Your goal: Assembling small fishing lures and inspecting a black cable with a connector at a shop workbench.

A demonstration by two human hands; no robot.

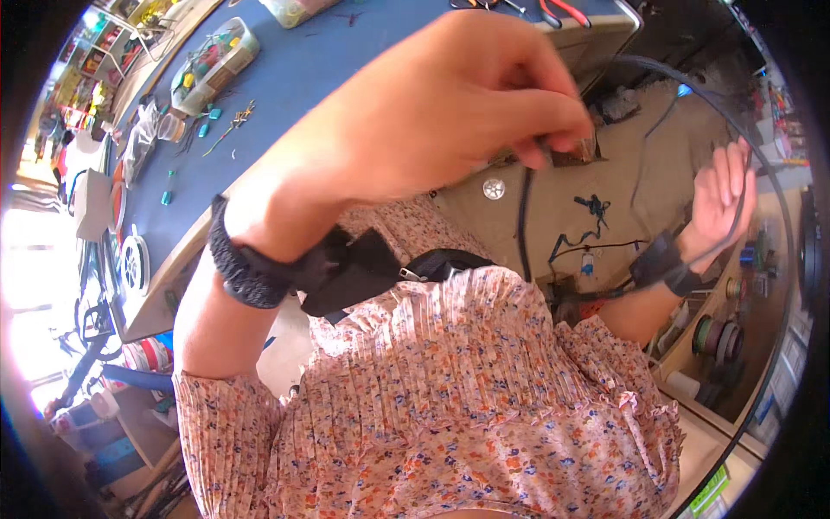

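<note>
My left hand (484, 99) reaches across the upper middle, its fingers closed in a pinch. From that pinch a black cable (524, 221) hangs down in front of my body. My right hand (719, 197) is raised at the right with its fingers stretched upward. A thin dark length of the cable passes across its palm side, slightly smeared by motion. Further cable arcs in a big loop over the right side of the view. Whether the right thumb presses on the cable cannot be seen. Both wrists wear black bands.
A blue-topped workbench (285, 78) lies at the left and far side, holding a clear plastic box (216, 65) of small parts. Red-handled pliers (566, 13) lie at its far edge. On the floor are a white round piece (493, 189) and dark cords (592, 208). Shelves with spools (718, 337) stand right.
</note>
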